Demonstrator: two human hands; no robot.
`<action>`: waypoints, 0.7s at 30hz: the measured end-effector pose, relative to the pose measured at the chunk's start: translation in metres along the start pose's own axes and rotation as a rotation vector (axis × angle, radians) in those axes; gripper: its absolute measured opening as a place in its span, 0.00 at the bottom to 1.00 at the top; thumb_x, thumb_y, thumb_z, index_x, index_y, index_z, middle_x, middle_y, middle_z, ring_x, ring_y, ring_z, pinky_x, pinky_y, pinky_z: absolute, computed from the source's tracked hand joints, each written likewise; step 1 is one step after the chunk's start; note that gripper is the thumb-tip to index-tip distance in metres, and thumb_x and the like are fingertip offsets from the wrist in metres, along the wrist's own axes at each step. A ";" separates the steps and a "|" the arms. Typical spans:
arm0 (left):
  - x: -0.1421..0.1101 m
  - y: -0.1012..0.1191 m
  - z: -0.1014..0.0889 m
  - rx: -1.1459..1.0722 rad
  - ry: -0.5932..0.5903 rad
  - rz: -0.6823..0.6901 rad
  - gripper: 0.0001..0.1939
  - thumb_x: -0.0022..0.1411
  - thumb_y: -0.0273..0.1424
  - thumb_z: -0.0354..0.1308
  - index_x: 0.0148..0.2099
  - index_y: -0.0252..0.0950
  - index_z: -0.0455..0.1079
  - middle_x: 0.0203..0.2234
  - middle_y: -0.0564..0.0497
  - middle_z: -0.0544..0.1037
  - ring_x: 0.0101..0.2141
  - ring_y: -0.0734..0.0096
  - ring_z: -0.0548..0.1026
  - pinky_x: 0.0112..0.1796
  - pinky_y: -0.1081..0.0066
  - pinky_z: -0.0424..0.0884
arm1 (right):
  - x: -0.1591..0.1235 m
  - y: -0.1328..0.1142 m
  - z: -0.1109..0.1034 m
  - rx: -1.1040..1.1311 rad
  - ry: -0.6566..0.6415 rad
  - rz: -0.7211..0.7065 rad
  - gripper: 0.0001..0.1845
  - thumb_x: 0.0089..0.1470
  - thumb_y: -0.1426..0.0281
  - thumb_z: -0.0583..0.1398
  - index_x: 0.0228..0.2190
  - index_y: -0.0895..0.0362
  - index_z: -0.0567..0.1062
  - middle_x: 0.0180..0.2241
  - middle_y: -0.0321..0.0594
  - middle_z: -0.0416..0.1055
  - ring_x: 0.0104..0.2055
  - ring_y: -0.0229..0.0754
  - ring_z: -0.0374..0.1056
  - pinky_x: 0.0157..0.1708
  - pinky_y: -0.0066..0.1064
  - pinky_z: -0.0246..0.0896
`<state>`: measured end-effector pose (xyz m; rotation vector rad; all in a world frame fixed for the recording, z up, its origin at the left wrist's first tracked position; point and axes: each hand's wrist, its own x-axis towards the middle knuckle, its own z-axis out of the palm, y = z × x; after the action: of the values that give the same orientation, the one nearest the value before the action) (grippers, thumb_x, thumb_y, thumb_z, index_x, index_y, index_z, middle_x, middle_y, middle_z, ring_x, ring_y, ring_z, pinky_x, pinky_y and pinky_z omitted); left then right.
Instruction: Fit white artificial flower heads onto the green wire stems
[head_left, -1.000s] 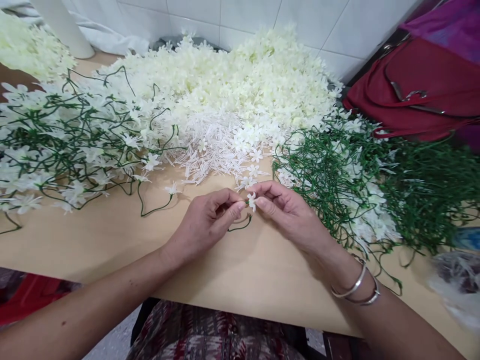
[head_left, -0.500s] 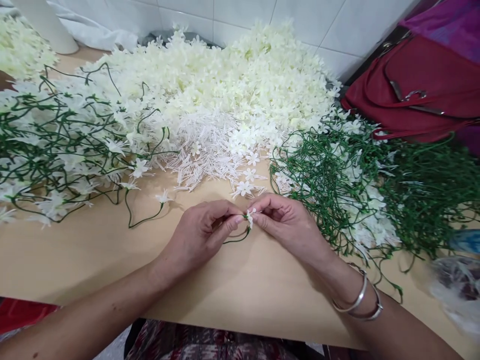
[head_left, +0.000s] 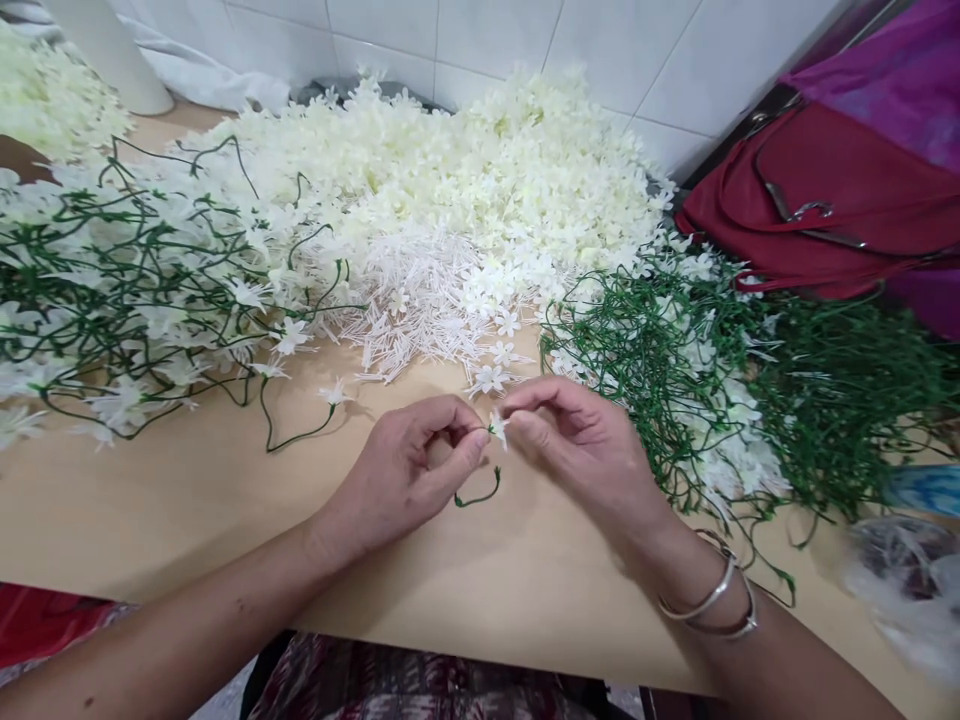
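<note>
My left hand (head_left: 420, 455) pinches a green stem between thumb and forefinger, with a white artificial flower (head_left: 498, 428) at its tip. Just below hangs a curved green stem end (head_left: 480, 497). Close on the flower's right side is my right hand (head_left: 581, 440), its thumb and forefinger bent together at the petals' edge. What lies between those fingertips is too small to make out. Beyond the hands, loose white flower heads (head_left: 489, 379) lie beside a heap of thin white stamen sticks (head_left: 409, 305).
Cream petals (head_left: 480, 170) are piled along the tiled wall. Stemmed white flowers (head_left: 127, 300) spread at the left, and green stems (head_left: 840, 390) heap at the right. A red handbag (head_left: 832, 190) stands behind those stems. A plastic bag (head_left: 907, 570) sits near the right edge.
My right fingertips have drawn slightly back from the flower. The curved stem end has swung lower beneath my left hand. The whole view has shifted a little.
</note>
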<state>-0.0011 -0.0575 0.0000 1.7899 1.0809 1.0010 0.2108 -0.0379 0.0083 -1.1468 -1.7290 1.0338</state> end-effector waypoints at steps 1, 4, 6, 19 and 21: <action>-0.001 0.001 0.000 0.011 -0.003 0.027 0.07 0.68 0.27 0.58 0.34 0.36 0.72 0.25 0.56 0.75 0.27 0.76 0.72 0.30 0.75 0.65 | 0.002 0.001 -0.003 -0.095 0.061 -0.089 0.04 0.64 0.67 0.64 0.40 0.52 0.80 0.40 0.41 0.79 0.43 0.43 0.74 0.47 0.39 0.70; -0.003 -0.002 0.004 0.108 -0.043 0.151 0.06 0.65 0.26 0.61 0.33 0.36 0.72 0.28 0.53 0.77 0.31 0.72 0.74 0.36 0.71 0.68 | 0.012 0.012 -0.013 -0.389 0.180 -0.302 0.10 0.66 0.72 0.59 0.43 0.53 0.81 0.47 0.46 0.80 0.51 0.47 0.74 0.56 0.47 0.68; -0.003 -0.006 0.006 0.170 -0.048 0.189 0.05 0.66 0.27 0.61 0.34 0.36 0.72 0.30 0.52 0.78 0.33 0.70 0.74 0.39 0.68 0.69 | 0.018 0.023 -0.017 -0.545 0.122 -0.349 0.14 0.66 0.75 0.57 0.45 0.53 0.82 0.51 0.48 0.79 0.55 0.51 0.72 0.58 0.52 0.66; -0.006 -0.015 0.009 0.355 0.086 0.137 0.07 0.69 0.34 0.62 0.39 0.37 0.72 0.34 0.49 0.77 0.35 0.67 0.75 0.39 0.65 0.71 | 0.013 0.034 -0.027 -0.658 0.209 -0.297 0.11 0.64 0.76 0.59 0.36 0.53 0.81 0.38 0.43 0.81 0.43 0.49 0.74 0.47 0.44 0.70; -0.005 -0.014 0.008 0.334 0.109 0.082 0.05 0.69 0.32 0.61 0.40 0.37 0.71 0.34 0.50 0.76 0.34 0.68 0.74 0.37 0.67 0.71 | 0.012 0.030 -0.026 -0.587 0.285 -0.268 0.09 0.64 0.74 0.60 0.39 0.52 0.81 0.38 0.41 0.80 0.41 0.46 0.74 0.45 0.41 0.70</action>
<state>0.0010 -0.0594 -0.0164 2.0792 1.3127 1.0224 0.2399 -0.0141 -0.0084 -1.2885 -1.9347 0.1806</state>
